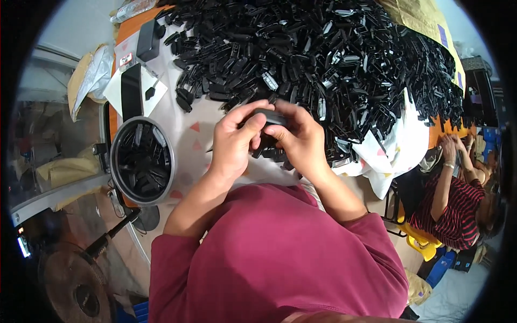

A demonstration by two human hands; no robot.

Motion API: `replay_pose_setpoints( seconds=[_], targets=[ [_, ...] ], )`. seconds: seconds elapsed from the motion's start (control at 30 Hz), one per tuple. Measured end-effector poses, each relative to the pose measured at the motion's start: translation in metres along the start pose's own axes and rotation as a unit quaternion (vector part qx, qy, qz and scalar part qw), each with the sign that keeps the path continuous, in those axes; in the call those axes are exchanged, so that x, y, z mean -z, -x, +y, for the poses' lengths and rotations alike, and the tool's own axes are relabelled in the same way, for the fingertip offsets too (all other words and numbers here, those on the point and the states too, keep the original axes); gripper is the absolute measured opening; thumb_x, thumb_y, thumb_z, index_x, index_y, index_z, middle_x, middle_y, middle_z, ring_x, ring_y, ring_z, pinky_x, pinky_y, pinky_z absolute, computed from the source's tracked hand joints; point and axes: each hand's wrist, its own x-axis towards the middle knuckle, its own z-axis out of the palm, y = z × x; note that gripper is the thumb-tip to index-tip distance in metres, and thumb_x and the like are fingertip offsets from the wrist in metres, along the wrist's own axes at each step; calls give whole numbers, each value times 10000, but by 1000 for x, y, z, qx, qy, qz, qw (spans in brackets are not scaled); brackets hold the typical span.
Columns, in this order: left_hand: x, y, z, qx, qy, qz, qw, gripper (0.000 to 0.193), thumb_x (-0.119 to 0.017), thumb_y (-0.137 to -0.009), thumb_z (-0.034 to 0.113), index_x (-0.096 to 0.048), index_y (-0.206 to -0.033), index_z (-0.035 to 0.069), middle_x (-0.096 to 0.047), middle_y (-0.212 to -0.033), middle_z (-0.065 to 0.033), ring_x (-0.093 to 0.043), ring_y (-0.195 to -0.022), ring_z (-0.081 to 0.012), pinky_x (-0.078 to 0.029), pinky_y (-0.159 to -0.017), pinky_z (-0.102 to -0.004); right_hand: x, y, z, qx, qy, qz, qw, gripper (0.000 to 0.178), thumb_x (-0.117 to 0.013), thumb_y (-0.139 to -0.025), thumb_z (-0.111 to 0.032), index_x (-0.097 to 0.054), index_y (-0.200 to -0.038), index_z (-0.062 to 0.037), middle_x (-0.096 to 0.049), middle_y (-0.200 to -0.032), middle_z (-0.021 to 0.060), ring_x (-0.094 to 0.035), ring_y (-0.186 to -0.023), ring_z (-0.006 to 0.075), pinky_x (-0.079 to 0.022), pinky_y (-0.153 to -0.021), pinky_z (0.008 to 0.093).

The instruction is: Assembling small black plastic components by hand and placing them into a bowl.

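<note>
Both my hands meet over the near edge of a large heap of small black plastic parts (pixel 237 59). Between them is one elongated black plastic piece (pixel 276 118) with rounded ends. My left hand (pixel 235 139) pinches one end with thumb and fingers. At the other end, my right hand (pixel 302 141) has its thumb against the near side, its fingers curled over the far side and slightly blurred. My fingers cover part of the piece. Left of my forearm stands a round metal bowl (pixel 172 159) holding many similar black parts.
A white cloth with red triangles (pixel 186 110) covers the table. At the left lie a dark box (pixel 147 42), a black strip (pixel 131 92), white paper (pixel 114 92) and a plastic bottle (pixel 133 9). A fan (pixel 70 282) stands lower left. Another person (pixel 449 210) works at the right.
</note>
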Motion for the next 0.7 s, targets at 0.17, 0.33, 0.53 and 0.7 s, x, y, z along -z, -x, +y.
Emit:
replay_pose_setpoints(
  seconds=[0.17, 0.33, 0.53, 0.7],
  targets=[
    [14, -12, -6, 49, 141, -33, 988, 294, -586, -852, 271, -582, -1000, 17, -618, -885, -78, -475, -534, -58, -386, -467, -191, 15, -10, -8, -64, 55, -120, 989, 199, -682, -776, -140, -598, -870, 13, -602, -701, 34, -540, -619, 66, -450, -560, 210],
    [56, -44, 7, -19, 12, 177, 984, 180, -574, -820, 191, -531, -695, 69, -528, -647, -15, -500, -539, -111, -398, -489, -235, 69, -82, 19, 124, 507, 69, 850, 247, -652, -744, -220, -642, -928, -56, -620, -896, 95, -588, -844, 269, -471, -726, 339],
    [59, -70, 0, -233, -592, 112, 763, 192, -667, -731, 151, -639, -908, 84, -605, -810, -41, -597, -713, -205, -468, -620, -316, 71, -100, 23, 130, 511, 81, 846, 254, -649, -735, -212, -608, -942, -71, -601, -853, 103, -565, -843, 278, -459, -725, 358],
    [45, -77, -5, -197, -705, 43, 680, 212, -658, -739, 228, -644, -913, 108, -592, -897, -36, -597, -766, -251, -485, -637, -344, 54, -79, 18, 116, 228, 109, 961, 181, -522, -876, -129, -564, -1034, -51, -573, -775, 25, -534, -750, 105, -448, -651, 241]
  ],
)
